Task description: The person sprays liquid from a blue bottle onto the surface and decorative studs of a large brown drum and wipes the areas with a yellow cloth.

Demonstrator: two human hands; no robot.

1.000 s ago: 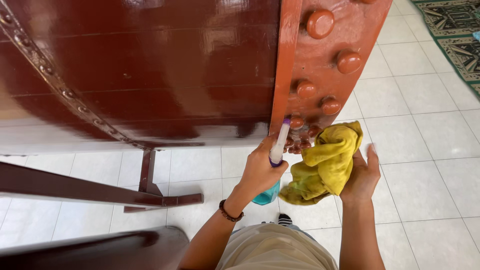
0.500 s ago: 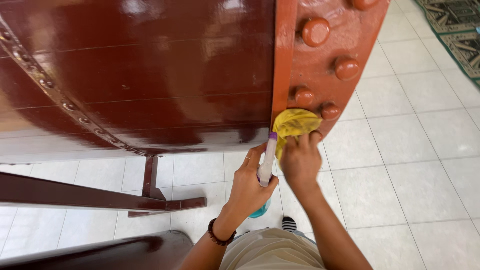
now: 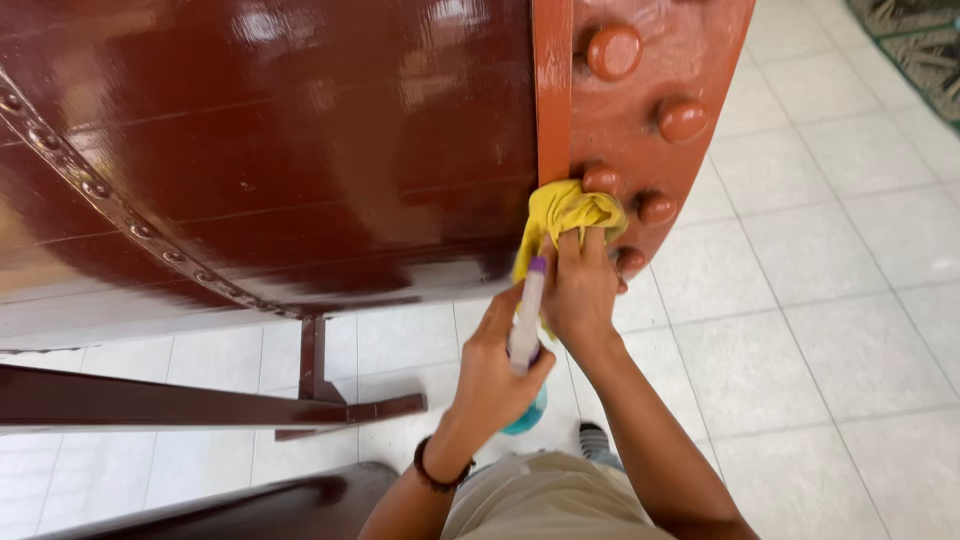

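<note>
A yellow cloth (image 3: pixel 566 215) is pressed by the right hand (image 3: pixel 580 285) against the studded drum rim (image 3: pixel 650 120) at upper right; a spray bottle (image 3: pixel 525 330) is gripped in the left hand (image 3: pixel 500 370). Wiping appears underway, upper studs seemingly left.

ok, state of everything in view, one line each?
left hand: gripping spray bottle
right hand: pressing cloth on drum
spray bottle: upright, nozzle up, held
cloth: yellow, bunched against drum rim by the knobs
drum: glossy dark red, on its side on stand
stand: on the tiled floor

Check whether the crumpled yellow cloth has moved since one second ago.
Yes. The crumpled yellow cloth went up from below the round red studs onto the drum's rim, pressed by the right hand.
</note>
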